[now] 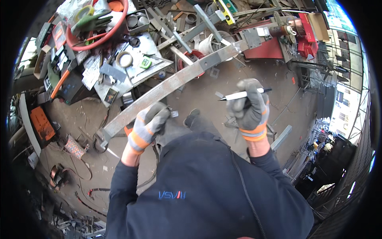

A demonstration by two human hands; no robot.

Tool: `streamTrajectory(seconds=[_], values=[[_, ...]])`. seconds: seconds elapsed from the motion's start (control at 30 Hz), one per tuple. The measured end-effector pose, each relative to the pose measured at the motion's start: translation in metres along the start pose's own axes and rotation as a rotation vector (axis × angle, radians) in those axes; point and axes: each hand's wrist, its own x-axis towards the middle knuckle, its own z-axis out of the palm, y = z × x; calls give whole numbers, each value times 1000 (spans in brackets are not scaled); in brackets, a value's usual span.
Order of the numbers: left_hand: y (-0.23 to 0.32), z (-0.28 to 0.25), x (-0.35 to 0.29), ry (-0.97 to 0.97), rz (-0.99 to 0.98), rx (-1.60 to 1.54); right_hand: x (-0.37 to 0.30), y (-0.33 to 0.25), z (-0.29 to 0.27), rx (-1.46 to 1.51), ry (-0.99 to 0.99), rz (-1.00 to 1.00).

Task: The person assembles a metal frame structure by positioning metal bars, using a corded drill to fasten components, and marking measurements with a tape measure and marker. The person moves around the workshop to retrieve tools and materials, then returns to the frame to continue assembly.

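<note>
We see two main risks from here, both judged from how things sit around the long metal bar [175, 81]. The first is losing the pen [237, 95]: our right hand [251, 107], on our side of the bar, is closed around its white barrel, and a thick glove on a smooth, slim body gives poor feel, so the pen could twist or slide out and drop to the floor [195, 95] on our side of the bar. The second is the bar shifting. Our left hand [149, 123] is at its lower edge, toward its near end, with the fingers curled; we cannot tell whether they grip the bar or only overlap it in the view, nor whether they hold something small. If nothing firm carries that near end, which we cannot make out, a knock or a lean could swing it down on our side, where our shoe [192, 118] shows. A slide the other way might push into the clutter beyond the bar, where the tape measure [145, 62] and tape roll [124, 59] lie

As for direction, the pen is held clear of the bar, nearly level across the view. Its narrow black tip points left, toward the bar's middle stretch, and its black rear end points right, away from the bar and slightly higher in the view. Its long axis therefore crosses the bar's line at an angle; the bar itself runs diagonally, from its near end at lower left to a metal plate [251, 38] at upper right
</note>
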Motion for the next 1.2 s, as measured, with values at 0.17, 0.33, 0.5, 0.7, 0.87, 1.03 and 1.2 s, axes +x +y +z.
streamTrajectory(seconds=[0.17,0.33,0.5,0.7,0.87,1.03,1.2], values=[[-15,71,38,2,215,-839,-42,29,23,119,-55,19],[-22,110,57,-141,182,-1116,-64,23,26,-372,-225,-333],[-27,122,45,-153,126,-1167,-67,31,26,-586,-266,-485],[-28,129,45,-131,101,-1133,-76,19,19,-536,-169,-485],[-18,130,32,-91,261,-81,-84,0,-14,-106,72,-236],[-8,160,43,-319,405,313,-99,-10,-73,-150,126,-265],[-16,230,79,-356,452,406,-106,-16,-152,-34,120,-397]])
